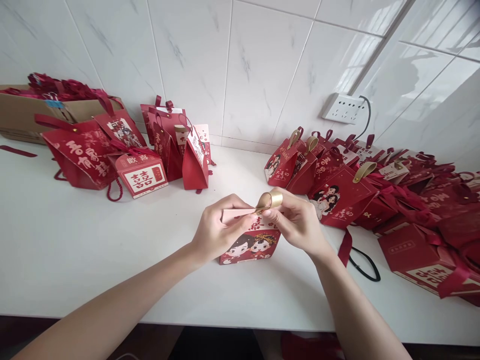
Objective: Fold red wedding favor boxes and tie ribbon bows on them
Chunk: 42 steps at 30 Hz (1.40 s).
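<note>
Head camera view showed a red-and-white paper gift box with a printed cartoon couple [250, 251] at mid-table, directly beneath the meeting fingertips. The left hand [222, 227] pinched its top fold; the right hand [297, 220] gripped the fold by the shiny gold ribbon loop [276, 200]. Its top ridge ran roughly left to right, from hand to hand, so neither hand was clearly nearer. Whether the base touched the glossy white tabletop [112, 260] could not be told. The front edge lay towards the wearer, with some tabletop between. Wider room stretched leftward, up to a cluster of red paper boxes [141, 180]; on the right, a red box with a gold handle [341, 200] stood near the right hand, leaving less room there.
</note>
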{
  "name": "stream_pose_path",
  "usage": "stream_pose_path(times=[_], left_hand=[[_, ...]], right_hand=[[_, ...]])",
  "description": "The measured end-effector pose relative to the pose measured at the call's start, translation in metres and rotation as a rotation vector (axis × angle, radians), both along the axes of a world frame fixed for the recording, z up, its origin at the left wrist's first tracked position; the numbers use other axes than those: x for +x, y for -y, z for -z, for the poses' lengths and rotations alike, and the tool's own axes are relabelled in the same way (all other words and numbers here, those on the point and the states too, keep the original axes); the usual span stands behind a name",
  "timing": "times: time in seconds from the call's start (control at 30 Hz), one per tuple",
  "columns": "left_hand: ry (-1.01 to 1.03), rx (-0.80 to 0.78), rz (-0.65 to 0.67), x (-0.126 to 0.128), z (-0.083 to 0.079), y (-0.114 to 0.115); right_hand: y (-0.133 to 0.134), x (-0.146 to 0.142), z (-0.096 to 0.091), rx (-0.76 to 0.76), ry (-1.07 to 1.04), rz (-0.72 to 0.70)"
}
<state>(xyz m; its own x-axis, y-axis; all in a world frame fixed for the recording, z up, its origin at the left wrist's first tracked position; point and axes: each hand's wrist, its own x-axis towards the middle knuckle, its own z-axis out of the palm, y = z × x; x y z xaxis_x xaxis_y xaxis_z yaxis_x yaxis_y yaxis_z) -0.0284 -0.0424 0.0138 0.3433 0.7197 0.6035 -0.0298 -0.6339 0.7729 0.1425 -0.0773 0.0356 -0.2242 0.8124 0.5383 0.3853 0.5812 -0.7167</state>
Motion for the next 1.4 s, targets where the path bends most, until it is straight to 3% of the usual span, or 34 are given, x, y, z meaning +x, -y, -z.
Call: stream_pose_path(times=[0.27,0.73,1.07,1.27,1.4], left_hand=[[0.009,0.014,0.024,-0.0015,-0.0024,0.0003],[-0.006,0.016,-0.05,-0.0005,-0.0051,0.003],[-0.036,-0.068,-0.04,-0.0006,-0.0037,0.0044],[0.006,0.015,-0.009,-0.001,-0.0085,0.0042],[0.041,-0.031,0.039,-0.0013,-0.006,0.0043]], right_hand=[[0.0025,-0.0042,-0.004,0.017,0.023,0.04],[0.0044,-0.0016,-0.0064,0.008,0.059,-0.001],[0.0032,0.0001,-0.0055,-0.004,0.072,-0.001],[0.0035,-0.0021,-0.0056,0.022,0.025,-0.043],[0.004,-0.0077,-0.0042,0.052,-0.097,-0.021]])
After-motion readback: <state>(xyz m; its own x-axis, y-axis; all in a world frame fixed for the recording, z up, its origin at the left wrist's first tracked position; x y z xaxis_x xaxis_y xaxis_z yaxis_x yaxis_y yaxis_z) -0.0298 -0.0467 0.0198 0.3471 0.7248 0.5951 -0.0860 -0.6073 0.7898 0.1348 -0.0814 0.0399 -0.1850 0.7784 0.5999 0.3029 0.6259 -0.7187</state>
